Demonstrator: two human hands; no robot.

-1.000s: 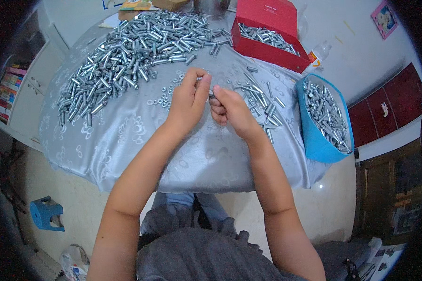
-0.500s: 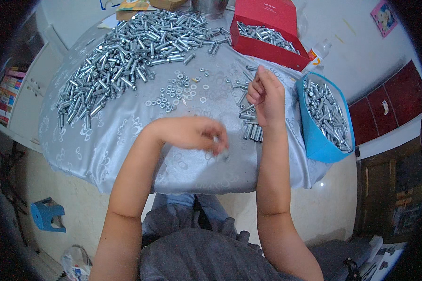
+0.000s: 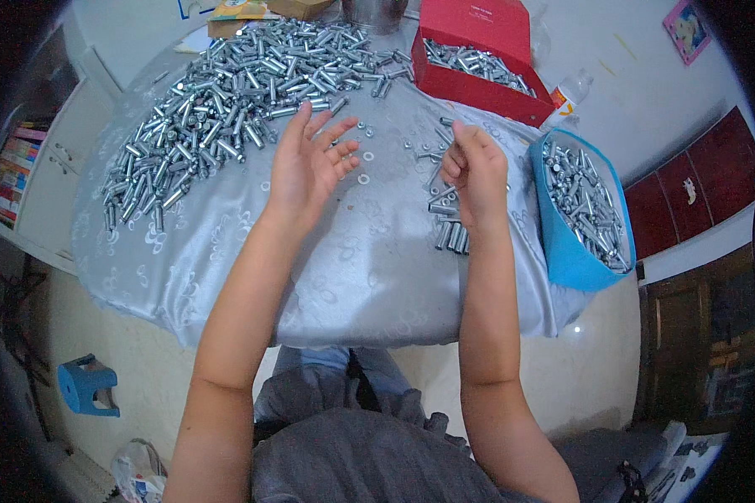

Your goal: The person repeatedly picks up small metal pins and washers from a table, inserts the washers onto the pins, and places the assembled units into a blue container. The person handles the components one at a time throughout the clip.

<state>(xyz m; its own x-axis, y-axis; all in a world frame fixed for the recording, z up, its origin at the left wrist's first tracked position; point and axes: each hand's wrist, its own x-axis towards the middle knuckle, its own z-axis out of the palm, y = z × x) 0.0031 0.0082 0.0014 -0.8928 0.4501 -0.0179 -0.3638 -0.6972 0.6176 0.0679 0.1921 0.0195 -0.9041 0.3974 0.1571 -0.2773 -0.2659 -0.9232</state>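
Note:
My left hand [image 3: 315,163] is open with the palm turned up and fingers spread. It hovers over the small silver nuts and washers [image 3: 363,178], hiding most of them. My right hand [image 3: 476,172] is closed, its fingers curled in and index finger and thumb together. What lies inside the grip, if anything, is hidden. Silver bolts [image 3: 451,236] lie in a row just below that hand, and more bolts and a few nuts lie to its left. One bolt [image 3: 446,121] shows right beside the index fingertip.
A large heap of silver sleeve bolts [image 3: 226,105] covers the table's far left. At the far right stands an open red box [image 3: 478,90] of bolts, with a plastic bottle [image 3: 572,92] beside it. A blue fabric bin [image 3: 575,260] full of bolts sits at the right edge.
My left hand has swung away from the table's middle, up and left over the nuts, and its fingers have spread. My right hand has hardly moved and stays closed.

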